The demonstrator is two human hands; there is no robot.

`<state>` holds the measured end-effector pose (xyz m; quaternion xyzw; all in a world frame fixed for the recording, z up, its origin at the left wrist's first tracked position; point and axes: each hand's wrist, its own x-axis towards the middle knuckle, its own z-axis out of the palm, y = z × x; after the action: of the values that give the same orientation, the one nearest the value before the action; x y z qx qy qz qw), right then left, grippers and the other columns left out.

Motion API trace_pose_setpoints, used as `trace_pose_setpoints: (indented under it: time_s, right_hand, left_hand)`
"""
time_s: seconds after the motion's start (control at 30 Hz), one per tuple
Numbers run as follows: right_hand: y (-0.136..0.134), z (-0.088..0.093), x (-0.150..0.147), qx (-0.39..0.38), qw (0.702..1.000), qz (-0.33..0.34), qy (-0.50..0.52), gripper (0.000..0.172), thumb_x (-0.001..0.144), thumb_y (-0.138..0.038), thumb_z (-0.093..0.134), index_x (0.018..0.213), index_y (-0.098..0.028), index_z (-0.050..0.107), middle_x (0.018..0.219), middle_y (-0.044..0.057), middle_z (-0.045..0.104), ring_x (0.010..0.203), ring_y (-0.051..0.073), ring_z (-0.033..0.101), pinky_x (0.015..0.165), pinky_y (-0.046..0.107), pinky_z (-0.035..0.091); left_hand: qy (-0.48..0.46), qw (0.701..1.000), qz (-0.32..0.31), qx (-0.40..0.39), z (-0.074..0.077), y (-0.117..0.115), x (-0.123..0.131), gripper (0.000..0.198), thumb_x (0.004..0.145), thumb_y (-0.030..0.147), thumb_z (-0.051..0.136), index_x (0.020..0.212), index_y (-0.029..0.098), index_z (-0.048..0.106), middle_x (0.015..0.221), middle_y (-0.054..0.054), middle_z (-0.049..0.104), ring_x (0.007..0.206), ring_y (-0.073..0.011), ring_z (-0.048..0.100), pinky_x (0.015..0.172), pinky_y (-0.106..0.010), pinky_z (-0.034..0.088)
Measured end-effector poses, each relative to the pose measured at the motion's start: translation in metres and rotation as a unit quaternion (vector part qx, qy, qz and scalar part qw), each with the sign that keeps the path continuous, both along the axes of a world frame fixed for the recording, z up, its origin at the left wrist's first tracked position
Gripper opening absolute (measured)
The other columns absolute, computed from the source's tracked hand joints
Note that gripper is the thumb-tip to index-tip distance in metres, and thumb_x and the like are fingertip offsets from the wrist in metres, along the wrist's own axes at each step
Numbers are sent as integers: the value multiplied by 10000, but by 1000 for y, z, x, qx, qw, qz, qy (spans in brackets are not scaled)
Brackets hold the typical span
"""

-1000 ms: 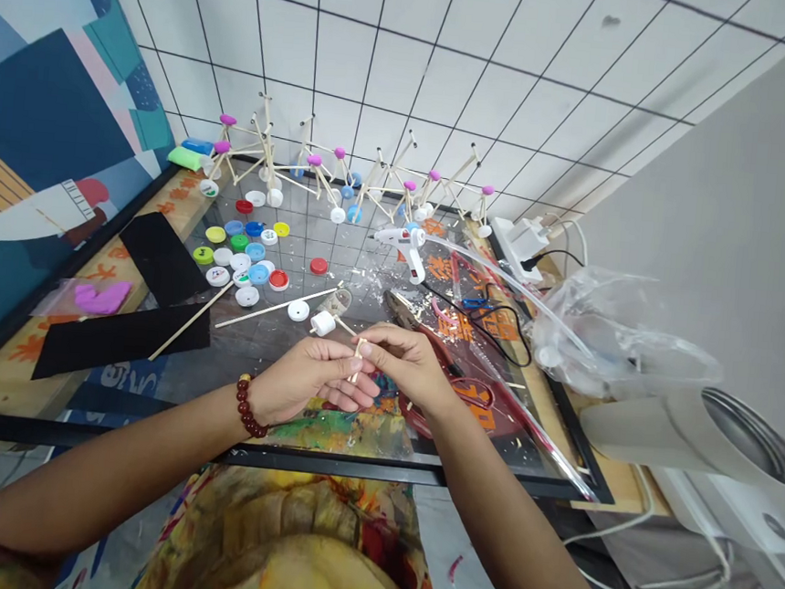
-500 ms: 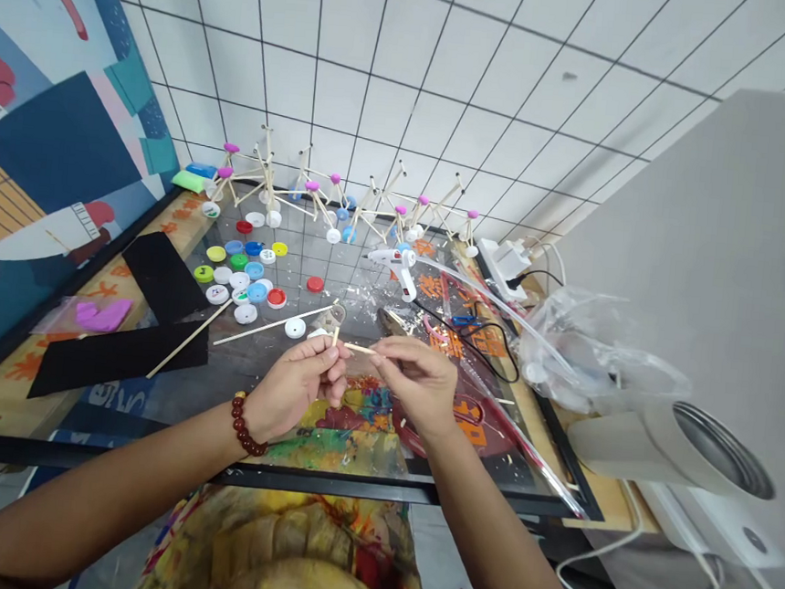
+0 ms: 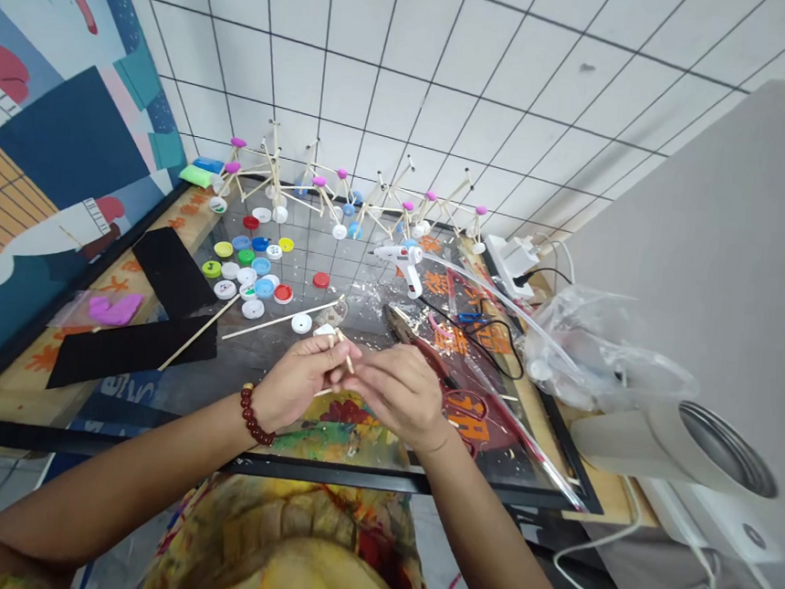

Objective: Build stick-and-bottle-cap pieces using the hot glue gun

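My left hand (image 3: 302, 380), with a beaded bracelet on the wrist, pinches short pieces of thin wooden stick (image 3: 348, 357) between thumb and forefinger. My right hand (image 3: 399, 391) meets it from the right, its fingers curled and closed at the same pieces; the fingers partly hide how the sticks join. Just beyond the hands lie a long wooden stick (image 3: 280, 320) and a white bottle cap (image 3: 301, 323). Pliers (image 3: 400, 324) rest open-jawed to the right of them, past my right hand. A white glue gun (image 3: 401, 260) lies farther back.
Several stick figures with pink blobs (image 3: 318, 182) stand along the tiled wall. Colored bottle caps (image 3: 259, 243) spread over the left middle. Black strips (image 3: 133, 351) and a pink clay packet (image 3: 114, 309) lie at left. A plastic bag (image 3: 581, 338) and a grey cylinder (image 3: 654, 441) stand right.
My right hand has moved left and closer to my left hand. The stick piece that spanned between the hands now points down at the fingertips. The view has shifted slightly.
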<state>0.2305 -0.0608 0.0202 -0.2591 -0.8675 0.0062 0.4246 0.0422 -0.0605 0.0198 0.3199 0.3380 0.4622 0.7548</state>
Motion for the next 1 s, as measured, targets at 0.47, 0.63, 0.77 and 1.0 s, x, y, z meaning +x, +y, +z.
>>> trace_pose_setpoints:
  time_s: [0.47,0.63,0.77,1.0]
  right_hand:
    - [-50,10,110,-220,890,-247,-315,377,780,-84,531,1131,-157,648,1050,115,714,951,257,662,935,454,481]
    - [-45,17,102,-238,878,-242,-338,348,764,-239,655,1100,-149,647,1039,125,705,931,305,634,841,460,473]
    - [-46,22,105,-232,890,-244,-308,255,805,-235,627,1047,-154,614,971,120,697,903,299,618,803,439,451]
    - [-51,47,82,-317,915,-159,-194,254,843,-254,568,1081,-171,532,859,72,660,792,227,563,718,356,392]
  left_hand:
    - [50,978,-175,-102,3,-11,7,375,808,380,718,1080,125,677,653,13,560,458,-37,433,417,-171,265]
    - [37,971,-168,-167,15,-12,8,340,777,377,744,1014,142,679,655,17,535,487,-55,455,447,-190,284]
    - [4,972,-155,-179,20,-16,13,344,792,378,724,1054,162,667,641,31,490,506,-72,460,476,-210,309]
    - [212,969,-115,43,12,-21,28,344,932,458,513,1013,172,688,614,26,469,573,-104,429,601,-248,351]
